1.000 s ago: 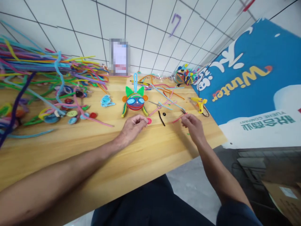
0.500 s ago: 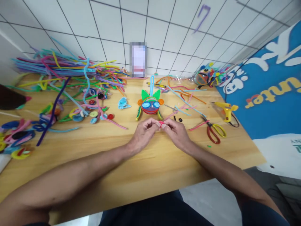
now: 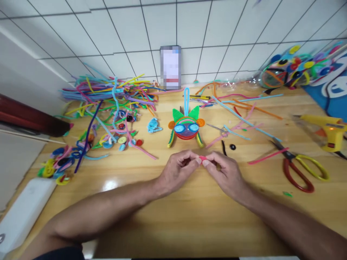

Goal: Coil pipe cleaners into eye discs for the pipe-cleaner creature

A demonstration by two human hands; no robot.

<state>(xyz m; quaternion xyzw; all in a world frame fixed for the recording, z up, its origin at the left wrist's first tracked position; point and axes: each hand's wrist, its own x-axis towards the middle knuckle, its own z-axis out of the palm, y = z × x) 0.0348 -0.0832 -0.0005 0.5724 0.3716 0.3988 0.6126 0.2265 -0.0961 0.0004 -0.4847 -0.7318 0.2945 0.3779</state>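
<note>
Head view: left hand (image 3: 177,169) and right hand (image 3: 225,173) both pinch a small red piece (image 3: 202,158) low over the bench (image 3: 173,209), near the pipe-cleaner figure (image 3: 185,127); fingertip-only grip, could slip and drop.

Both forearms are bare to the hands, without rings or watch.

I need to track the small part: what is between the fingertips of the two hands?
A small red-pink piece shows pinched between the left hand and the right hand, above the wooden table. The fingers cover most of it, so its full shape cannot be seen.
</note>
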